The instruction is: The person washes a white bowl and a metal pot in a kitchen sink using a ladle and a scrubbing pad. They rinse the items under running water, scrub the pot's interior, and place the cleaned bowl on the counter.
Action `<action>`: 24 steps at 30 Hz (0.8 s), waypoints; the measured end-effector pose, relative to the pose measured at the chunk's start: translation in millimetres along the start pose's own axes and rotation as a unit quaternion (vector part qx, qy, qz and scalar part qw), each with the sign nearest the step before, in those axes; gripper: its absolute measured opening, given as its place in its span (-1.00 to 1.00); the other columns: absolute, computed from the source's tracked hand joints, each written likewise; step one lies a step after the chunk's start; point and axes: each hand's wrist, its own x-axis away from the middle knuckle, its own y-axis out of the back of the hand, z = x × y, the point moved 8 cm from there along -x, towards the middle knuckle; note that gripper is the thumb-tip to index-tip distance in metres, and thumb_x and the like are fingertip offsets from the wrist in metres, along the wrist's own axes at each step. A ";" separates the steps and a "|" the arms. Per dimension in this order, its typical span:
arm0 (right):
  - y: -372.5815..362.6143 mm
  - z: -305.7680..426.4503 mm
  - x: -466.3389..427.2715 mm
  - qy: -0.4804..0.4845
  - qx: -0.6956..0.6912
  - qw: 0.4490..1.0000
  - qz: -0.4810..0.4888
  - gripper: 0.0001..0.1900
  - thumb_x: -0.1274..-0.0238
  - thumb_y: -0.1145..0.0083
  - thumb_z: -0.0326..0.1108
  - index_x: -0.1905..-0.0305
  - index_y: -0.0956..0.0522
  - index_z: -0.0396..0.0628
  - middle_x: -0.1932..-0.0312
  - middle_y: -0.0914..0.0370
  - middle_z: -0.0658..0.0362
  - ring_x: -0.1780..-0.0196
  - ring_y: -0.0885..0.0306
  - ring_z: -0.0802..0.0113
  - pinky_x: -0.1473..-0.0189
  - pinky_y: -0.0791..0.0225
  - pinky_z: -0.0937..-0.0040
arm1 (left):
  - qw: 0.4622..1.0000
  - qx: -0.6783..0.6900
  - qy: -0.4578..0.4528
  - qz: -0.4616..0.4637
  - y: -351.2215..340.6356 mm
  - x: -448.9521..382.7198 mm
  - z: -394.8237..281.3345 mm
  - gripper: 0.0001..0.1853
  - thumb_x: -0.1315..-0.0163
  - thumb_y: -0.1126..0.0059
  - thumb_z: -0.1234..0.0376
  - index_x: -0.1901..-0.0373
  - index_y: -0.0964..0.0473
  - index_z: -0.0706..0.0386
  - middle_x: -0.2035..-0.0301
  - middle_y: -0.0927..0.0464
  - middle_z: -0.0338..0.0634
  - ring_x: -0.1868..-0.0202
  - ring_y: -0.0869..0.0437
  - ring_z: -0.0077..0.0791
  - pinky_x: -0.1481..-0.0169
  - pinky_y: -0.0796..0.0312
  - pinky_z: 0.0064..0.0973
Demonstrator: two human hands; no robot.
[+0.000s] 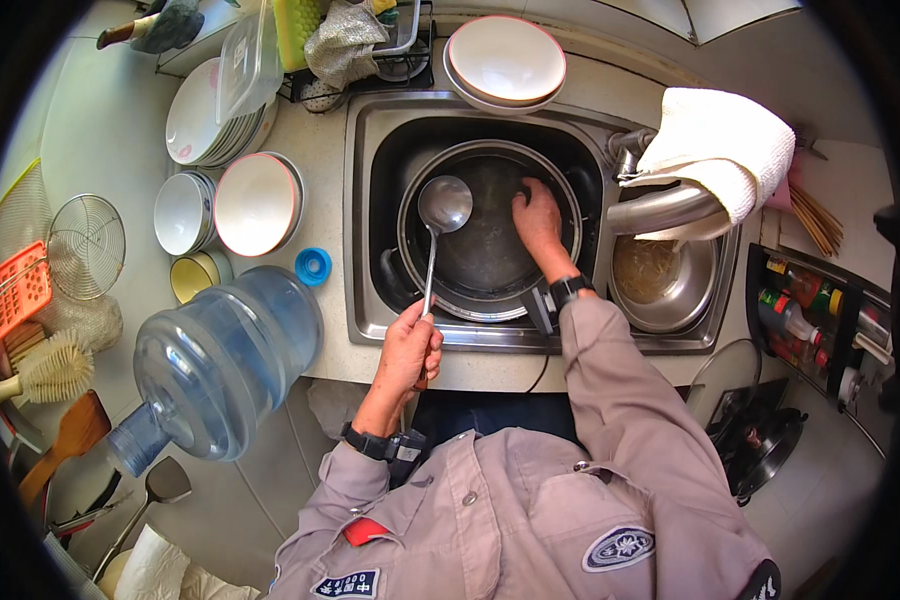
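My left hand grips the handle of a metal ladle. The ladle's bowl is over the left part of a wide metal pot, which stands in the left sink basin. Dark-looking liquid lies in the pot. My right hand reaches down inside the pot's right side, thumb and forefinger apart, with nothing visible between them. Its other fingers are partly hidden. A metal bowl with cloudy liquid and thin brownish bits sits in the right basin.
A faucet draped with a white towel overhangs the right basin. Left stand a large water jug, a blue cap, bowls and plates. Two stacked bowls rest behind the sink.
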 end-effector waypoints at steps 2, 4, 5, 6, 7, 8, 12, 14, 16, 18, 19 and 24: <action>-21.0 -32.1 0.7 -0.072 0.030 0.997 0.000 -0.67 -0.29 -0.10 -0.31 -0.10 -0.61 -0.14 -0.02 -0.67 -0.14 -0.11 -0.62 -0.12 -0.11 -0.52 0.05 | 1.000 -0.001 0.007 -0.008 3.5 -1.2 2.4 -0.56 -0.59 0.10 0.29 -0.45 -0.29 0.08 0.52 -0.42 -0.30 0.71 -0.30 -0.68 0.68 -0.16 -0.65; -45.1 -63.2 15.9 -0.192 0.045 0.977 0.083 -0.61 -0.33 -0.13 -0.27 -0.20 -0.57 -0.15 -0.07 -0.68 -0.10 -0.13 -0.66 -0.03 -0.08 -0.54 0.09 | 0.999 -0.046 -0.009 -0.010 2.7 -3.0 3.0 -0.53 -0.57 0.09 0.29 -0.46 -0.27 0.10 0.52 -0.41 -0.32 0.71 -0.31 -0.69 0.69 -0.15 -0.64; -62.6 -73.4 30.9 -0.279 -0.151 0.939 0.134 -0.61 -0.34 -0.12 -0.26 -0.20 -0.58 -0.14 -0.08 -0.68 -0.05 -0.13 -0.66 0.01 -0.05 -0.56 0.10 | 0.998 -0.062 -0.010 -0.014 1.8 -4.6 4.7 -0.52 -0.57 0.09 0.29 -0.47 -0.26 0.11 0.52 -0.40 -0.33 0.70 -0.32 -0.69 0.69 -0.15 -0.64; -82.6 -73.8 52.4 -0.375 -0.335 0.841 0.198 -0.61 -0.34 -0.12 -0.25 -0.20 -0.58 -0.13 -0.08 -0.69 0.00 -0.13 -0.66 0.05 -0.01 -0.57 0.10 | 0.998 -0.061 0.000 -0.018 1.3 -6.4 7.5 -0.55 -0.56 0.09 0.28 -0.43 -0.29 0.11 0.52 -0.39 -0.34 0.71 -0.32 -0.69 0.70 -0.14 -0.63; -95.0 -67.0 74.0 -0.474 -0.479 0.704 0.224 -0.61 -0.35 -0.12 -0.24 -0.20 -0.59 -0.12 -0.09 -0.70 0.04 -0.14 -0.66 0.09 0.03 -0.58 0.11 | 0.998 -0.066 0.002 -0.017 -0.5 -8.5 8.9 -0.57 -0.56 0.09 0.28 -0.41 -0.30 0.11 0.52 -0.39 -0.34 0.70 -0.33 -0.69 0.70 -0.14 -0.63; -93.9 -51.4 72.3 -0.412 -0.491 0.719 0.270 -0.62 -0.36 -0.10 -0.24 -0.19 -0.60 -0.12 -0.08 -0.69 0.08 -0.11 -0.66 0.14 0.07 -0.57 0.15 | 0.998 -0.064 0.006 -0.014 -2.3 -11.1 9.7 -0.58 -0.56 0.09 0.28 -0.39 -0.31 0.11 0.52 -0.39 -0.34 0.70 -0.33 -0.68 0.70 -0.14 -0.62; -55.0 -23.6 37.3 -0.233 -0.314 0.892 0.227 -0.63 -0.39 -0.05 -0.25 -0.18 -0.62 -0.14 -0.08 -0.69 0.13 -0.04 -0.64 0.30 0.17 -0.53 0.30 | 0.998 -0.056 0.021 0.000 -10.7 -17.6 10.7 -0.63 -0.56 0.10 0.28 -0.32 -0.34 0.12 0.52 -0.39 -0.34 0.70 -0.33 -0.68 0.71 -0.15 -0.61; -26.6 -17.7 13.8 -0.177 -0.219 0.947 0.154 -0.60 -0.41 -0.02 -0.24 -0.21 -0.61 -0.18 -0.09 -0.69 0.09 -0.01 -0.61 0.37 0.18 -0.49 0.36 | 0.996 -0.092 -0.004 -0.008 -13.4 -23.5 3.2 -0.64 -0.56 0.10 0.29 -0.31 -0.34 0.12 0.51 -0.38 -0.33 0.70 -0.34 -0.67 0.71 -0.15 -0.61; -10.9 -14.9 5.9 -0.175 -0.199 0.949 0.172 -0.57 -0.42 -0.01 -0.23 -0.26 -0.57 -0.18 -0.13 -0.68 0.09 -0.10 -0.64 0.34 0.12 -0.50 0.35 | 0.994 -0.103 -0.017 -0.023 -15.2 -33.9 -4.3 -0.69 -0.55 0.12 0.31 -0.24 -0.37 0.13 0.50 -0.38 -0.32 0.69 -0.35 -0.66 0.72 -0.16 -0.60; 5.9 -12.4 9.4 -0.185 -0.205 0.941 0.196 -0.57 -0.44 0.00 -0.23 -0.28 -0.56 -0.19 -0.14 -0.68 0.07 -0.14 -0.65 0.32 0.08 -0.50 0.37 | 0.994 -0.103 -0.005 -0.032 -18.0 -47.5 -8.7 -0.71 -0.56 0.14 0.31 -0.21 -0.37 0.14 0.51 -0.38 -0.32 0.68 -0.35 -0.65 0.70 -0.19 -0.59; 14.4 -8.7 13.4 -0.182 -0.210 0.938 0.207 -0.57 -0.45 0.00 -0.23 -0.28 -0.55 -0.20 -0.14 -0.68 0.06 -0.16 -0.65 0.31 0.07 -0.51 0.38 | 0.995 -0.096 0.000 -0.036 -19.6 -53.4 -10.2 -0.73 -0.56 0.14 0.31 -0.20 -0.37 0.15 0.51 -0.38 -0.32 0.68 -0.36 -0.64 0.69 -0.21 -0.59; 50.5 2.9 40.8 -0.231 -0.265 0.910 0.219 -0.59 -0.48 -0.01 -0.21 -0.25 -0.56 -0.22 -0.11 -0.69 0.03 -0.13 -0.67 0.31 0.05 -0.53 0.35 | 0.994 -0.104 -0.001 -0.034 -38.7 -72.9 -14.7 -0.77 -0.54 0.14 0.33 -0.14 -0.38 0.13 0.50 -0.37 -0.31 0.67 -0.35 -0.64 0.73 -0.17 -0.59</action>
